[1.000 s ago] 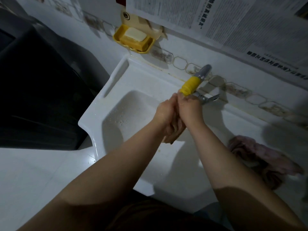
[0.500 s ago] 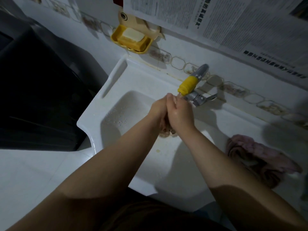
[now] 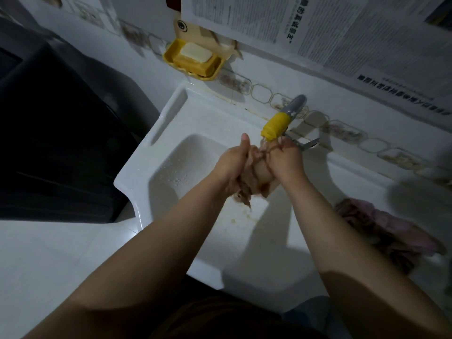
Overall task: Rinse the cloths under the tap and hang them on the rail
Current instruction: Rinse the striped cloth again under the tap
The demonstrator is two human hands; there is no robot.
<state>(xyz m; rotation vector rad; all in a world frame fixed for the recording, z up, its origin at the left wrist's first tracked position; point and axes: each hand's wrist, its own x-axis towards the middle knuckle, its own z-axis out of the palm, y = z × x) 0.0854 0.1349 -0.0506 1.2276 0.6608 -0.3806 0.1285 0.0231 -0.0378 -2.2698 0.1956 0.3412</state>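
Observation:
A wet brownish cloth (image 3: 256, 182) is bunched between both hands over the white sink (image 3: 171, 148), just below the tap (image 3: 281, 121) with its yellow spout. My left hand (image 3: 232, 162) grips its left side, thumb raised. Fingers of my right hand (image 3: 283, 160) curl round its right side. A tail of the cloth hangs down below my hands. A second, pink cloth (image 3: 381, 226) lies crumpled on the sink's right ledge. No rail is in view.
A yellow soap dish (image 3: 193, 58) with soap hangs on the tiled wall above the sink's left corner. Newspaper sheets (image 3: 318, 28) cover the wall higher up. A dark appliance (image 3: 56, 133) stands to the left of the sink.
My hands have parted slightly and the cloth between them shows more, with a tail hanging down. The hands stay under the spout.

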